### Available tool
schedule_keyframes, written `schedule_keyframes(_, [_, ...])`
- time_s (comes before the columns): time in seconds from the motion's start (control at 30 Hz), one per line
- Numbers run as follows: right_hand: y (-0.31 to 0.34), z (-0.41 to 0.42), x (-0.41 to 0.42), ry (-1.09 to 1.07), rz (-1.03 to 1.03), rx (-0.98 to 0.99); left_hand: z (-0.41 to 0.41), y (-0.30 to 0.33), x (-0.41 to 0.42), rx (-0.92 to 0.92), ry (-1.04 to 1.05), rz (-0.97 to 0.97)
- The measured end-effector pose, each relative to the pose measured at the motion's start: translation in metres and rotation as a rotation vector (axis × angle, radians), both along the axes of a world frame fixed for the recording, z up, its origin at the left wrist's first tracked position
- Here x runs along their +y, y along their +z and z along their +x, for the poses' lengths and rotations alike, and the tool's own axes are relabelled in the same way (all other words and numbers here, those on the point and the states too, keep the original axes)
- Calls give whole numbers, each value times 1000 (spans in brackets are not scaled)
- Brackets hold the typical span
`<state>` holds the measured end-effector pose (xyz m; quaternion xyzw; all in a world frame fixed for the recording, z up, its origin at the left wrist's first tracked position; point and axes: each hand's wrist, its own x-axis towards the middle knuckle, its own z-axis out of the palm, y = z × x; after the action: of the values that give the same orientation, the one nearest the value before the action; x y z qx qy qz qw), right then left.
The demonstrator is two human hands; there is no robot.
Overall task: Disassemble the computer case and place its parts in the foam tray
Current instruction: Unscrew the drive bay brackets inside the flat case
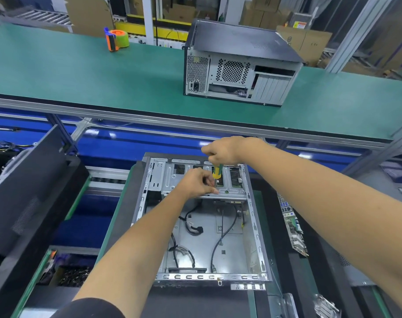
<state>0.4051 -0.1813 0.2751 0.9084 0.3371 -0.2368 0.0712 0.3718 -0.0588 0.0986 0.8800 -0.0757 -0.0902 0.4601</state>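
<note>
Case [202,237] lies open at 6 o'clock, cables [215,244] loose on its floor; left of it, at 9 o'clock, a black panel [32,193] leans; left hand [195,182] rests on the drive cage [195,177] at the case's 12 o'clock, fingers curled, pinching something too small to tell; right hand [220,151] grips a yellow-green screwdriver [217,172] upright, just beside it; a second case [239,65] stands on the green belt [80,72] at 1 o'clock; a board [293,228] lies at 3 o'clock.
</note>
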Motion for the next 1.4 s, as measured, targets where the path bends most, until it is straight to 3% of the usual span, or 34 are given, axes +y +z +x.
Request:
schedule_keyframes(0.1, [-2, -2, -3, -22, 143, 128, 0, -1, 0, -1, -7, -2])
schedule_keyframes(0.2, [-5, 0, -7, -36, 125, 110, -1, -1, 0, 3, 0, -16])
schedule_keyframes(0.4, [-10, 5, -11, -40, -107, -158, 0, 0, 0, 9, 5, -17])
schedule_keyframes(0.67, [-4, 2, -4, -40, 152, 80, 0, -1, 1, 9, 3, 5])
schedule_keyframes(0.8, [-3, 1, -5, -105, 67, 41, 1, -1, 0, 8, 2, 12])
schedule_keyframes(0.93, [-2, -1, -3, -36, -177, -209, 1, -2, 0, -1, -3, 14])
schedule_keyframes(1.07, [0, 2, -2, 23, -90, -102, 2, -2, 0, 1, 2, -5])
schedule_keyframes(1.23, [-5, -3, -5, -26, 195, 133, 1, -4, 1, -2, -4, -9])
schedule_keyframes(1.3, [-8, -4, -2, -38, 168, 84, 1, -3, 0, 5, -9, -5])
schedule_keyframes(1.4, [-8, -8, 8, -19, -66, -174, 1, -3, 0, 20, 11, -8])
